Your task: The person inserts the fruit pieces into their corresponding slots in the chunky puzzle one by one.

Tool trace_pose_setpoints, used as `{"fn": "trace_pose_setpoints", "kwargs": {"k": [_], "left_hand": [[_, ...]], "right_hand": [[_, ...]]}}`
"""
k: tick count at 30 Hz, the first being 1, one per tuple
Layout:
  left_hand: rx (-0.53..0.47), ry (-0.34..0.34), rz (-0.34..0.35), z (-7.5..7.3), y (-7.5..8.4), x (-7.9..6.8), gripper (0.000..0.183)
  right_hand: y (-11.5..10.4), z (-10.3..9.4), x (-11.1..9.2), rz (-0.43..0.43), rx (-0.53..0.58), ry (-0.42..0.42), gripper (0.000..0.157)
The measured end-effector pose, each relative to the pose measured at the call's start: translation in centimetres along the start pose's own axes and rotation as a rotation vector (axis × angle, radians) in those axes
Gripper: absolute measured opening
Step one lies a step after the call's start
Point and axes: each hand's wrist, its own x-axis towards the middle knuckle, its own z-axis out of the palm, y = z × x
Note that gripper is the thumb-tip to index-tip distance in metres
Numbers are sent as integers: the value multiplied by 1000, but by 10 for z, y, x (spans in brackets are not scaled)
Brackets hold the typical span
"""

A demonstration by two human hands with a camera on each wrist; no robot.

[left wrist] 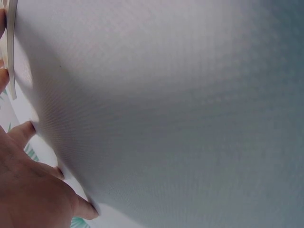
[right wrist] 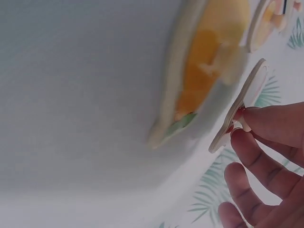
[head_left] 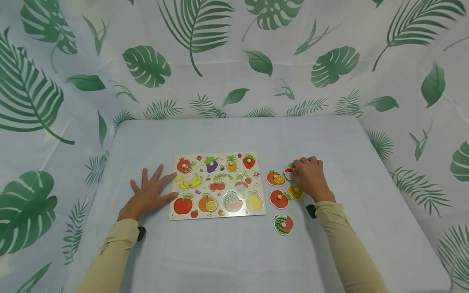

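My right hand (head_left: 312, 177) pinches a wooden puzzle piece (right wrist: 249, 88) by its knob, between thumb and index finger. The piece (head_left: 288, 171) shows white and red in the head view, partly covered by the fingers. Below the hand lies a yellow pear piece (head_left: 294, 192). With fingers spread, my left hand (head_left: 149, 192) lies at the left edge of the fruit puzzle board (head_left: 216, 215). Its thumb and index finger reach the board, and the other fingertips touch the table. Pomegranate, grape, pineapple and strawberry pieces with knobs sit in the board's top row.
Right of the board lie an orange piece (head_left: 272, 178), a red apple piece (head_left: 279, 199) and, nearer the front, a watermelon piece (head_left: 283, 225). A pale cloth covers the table (head_left: 220, 252). Leaf-print sheets (head_left: 220, 77) hang behind and at both sides.
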Motion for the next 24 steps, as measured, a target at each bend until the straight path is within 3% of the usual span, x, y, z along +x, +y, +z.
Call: {"fn": "trace_pose_setpoints", "kwargs": {"k": [13, 24], "left_hand": [[1, 8, 10, 1, -2, 1, 84], [0, 17, 10, 3, -5, 1, 85]], "right_hand": [[-35, -5, 7, -115, -47, 67, 11], [-73, -10, 14, -240, -115, 90, 25]]}}
